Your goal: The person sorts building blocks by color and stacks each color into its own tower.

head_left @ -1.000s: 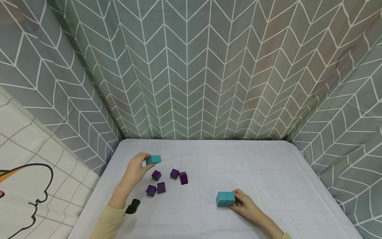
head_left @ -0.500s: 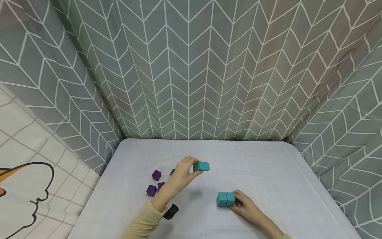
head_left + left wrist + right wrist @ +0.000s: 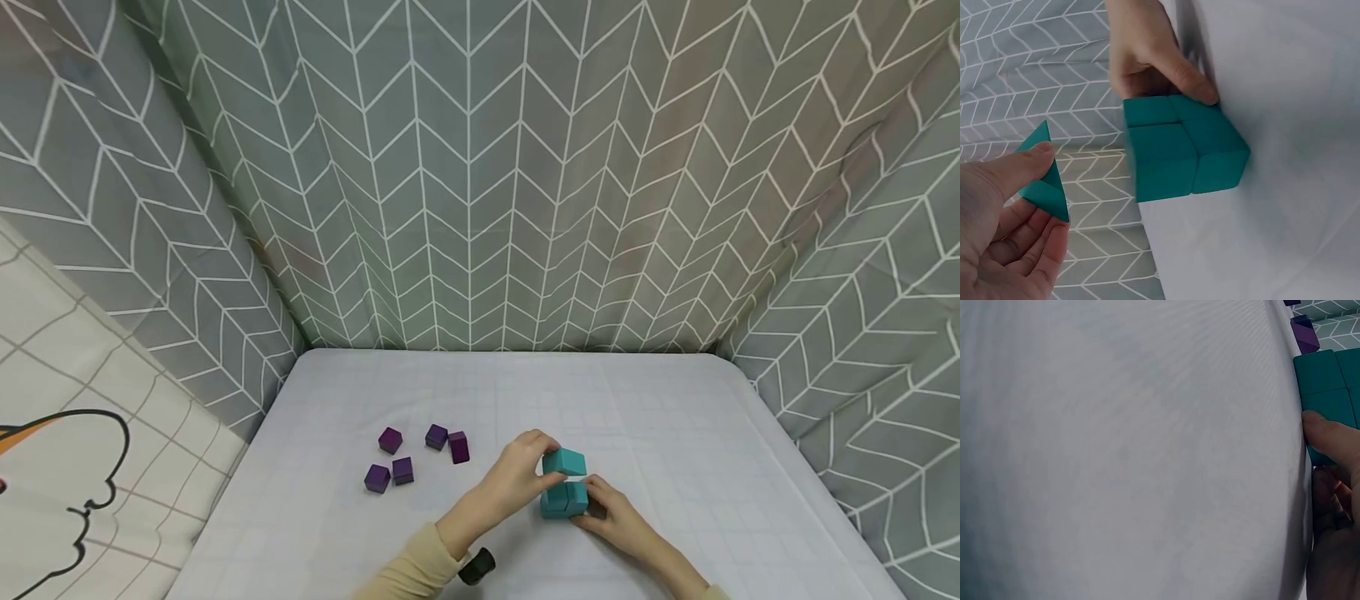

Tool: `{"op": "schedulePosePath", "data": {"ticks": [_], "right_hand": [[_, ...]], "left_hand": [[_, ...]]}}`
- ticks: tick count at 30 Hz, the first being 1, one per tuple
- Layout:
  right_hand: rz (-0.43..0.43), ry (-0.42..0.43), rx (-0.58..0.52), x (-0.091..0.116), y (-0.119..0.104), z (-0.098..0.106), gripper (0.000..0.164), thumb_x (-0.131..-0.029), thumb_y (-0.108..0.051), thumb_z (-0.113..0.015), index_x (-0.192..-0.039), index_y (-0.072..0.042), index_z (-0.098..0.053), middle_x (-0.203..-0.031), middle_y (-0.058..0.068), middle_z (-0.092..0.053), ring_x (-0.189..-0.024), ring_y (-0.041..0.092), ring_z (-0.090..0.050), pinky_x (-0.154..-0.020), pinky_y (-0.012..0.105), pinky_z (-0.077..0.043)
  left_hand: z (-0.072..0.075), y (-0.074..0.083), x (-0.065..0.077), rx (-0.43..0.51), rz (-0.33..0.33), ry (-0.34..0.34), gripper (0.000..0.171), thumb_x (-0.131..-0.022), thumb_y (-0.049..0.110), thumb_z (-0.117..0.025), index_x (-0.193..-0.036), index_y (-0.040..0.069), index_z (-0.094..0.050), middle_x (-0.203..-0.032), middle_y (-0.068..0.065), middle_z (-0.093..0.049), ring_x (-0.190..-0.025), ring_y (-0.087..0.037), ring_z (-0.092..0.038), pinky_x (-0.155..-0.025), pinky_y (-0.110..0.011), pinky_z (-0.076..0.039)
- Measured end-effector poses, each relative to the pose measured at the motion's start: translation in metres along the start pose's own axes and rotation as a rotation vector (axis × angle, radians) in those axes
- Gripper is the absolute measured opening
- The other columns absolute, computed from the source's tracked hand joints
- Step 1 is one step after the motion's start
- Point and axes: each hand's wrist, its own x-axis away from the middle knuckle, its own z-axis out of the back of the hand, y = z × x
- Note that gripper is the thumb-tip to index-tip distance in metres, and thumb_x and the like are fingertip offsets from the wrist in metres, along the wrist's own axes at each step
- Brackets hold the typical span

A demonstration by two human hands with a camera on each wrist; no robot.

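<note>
My left hand (image 3: 517,472) pinches a teal triangular block (image 3: 567,462) between thumb and fingers, just above and behind a cluster of teal cubes (image 3: 562,502). In the left wrist view the triangular block (image 3: 1049,199) shows its pointed end and is apart from the cubes (image 3: 1163,159), which sit tightly together in a stacked block shape. My right hand (image 3: 617,518) grips the cluster from its right side, thumb at the near side and fingers behind. The right wrist view shows that thumb (image 3: 1332,437) pressed against the teal faces.
Several purple blocks (image 3: 402,471) lie loosely on the left half of the white-covered table (image 3: 675,433). A black wrist-worn device (image 3: 477,567) is on the left forearm. Grey patterned curtains (image 3: 480,208) enclose the table behind and at the sides.
My left hand has carried the triangular block from the far left, past the purple blocks, rightward to the teal cubes. The right hand has stayed on the cubes.
</note>
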Motion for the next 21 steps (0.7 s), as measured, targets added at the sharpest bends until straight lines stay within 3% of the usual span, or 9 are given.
{"op": "schedulePosePath", "data": {"ticks": [7, 15, 21], "right_hand": [[0.012, -0.004, -0.020, 0.000, 0.001, 0.000, 0.039, -0.074, -0.004, -0.069, -0.110, 0.002, -0.056, -0.112, 0.008, -0.053, -0.106, 0.008, -0.050, -0.085, 0.024, -0.044], [0.011, -0.001, -0.013, 0.000, 0.000, 0.001, 0.038, -0.074, -0.004, -0.069, -0.110, 0.001, -0.056, -0.104, -0.005, -0.051, -0.100, 0.003, -0.050, -0.084, 0.023, -0.045], [0.007, -0.001, -0.011, 0.000, 0.000, 0.001, 0.035, -0.075, -0.004, -0.068, -0.108, -0.002, -0.057, -0.101, -0.005, -0.050, -0.093, 0.004, -0.052, -0.080, 0.022, -0.046]], "left_hand": [[-0.016, 0.002, 0.004, 0.016, 0.022, -0.043, 0.031, -0.074, 0.026, -0.071, -0.098, 0.008, -0.060, -0.094, 0.001, -0.059, -0.088, -0.005, -0.054, -0.072, -0.009, -0.042], [-0.029, 0.001, 0.008, 0.002, 0.080, -0.102, 0.031, -0.074, 0.026, -0.072, -0.097, 0.007, -0.060, -0.092, 0.001, -0.058, -0.085, -0.004, -0.052, -0.069, -0.010, -0.043], [-0.035, -0.001, 0.010, -0.017, 0.104, -0.126, 0.032, -0.074, 0.026, -0.072, -0.098, 0.007, -0.060, -0.093, 0.001, -0.058, -0.086, -0.004, -0.053, -0.070, -0.010, -0.043]]}}
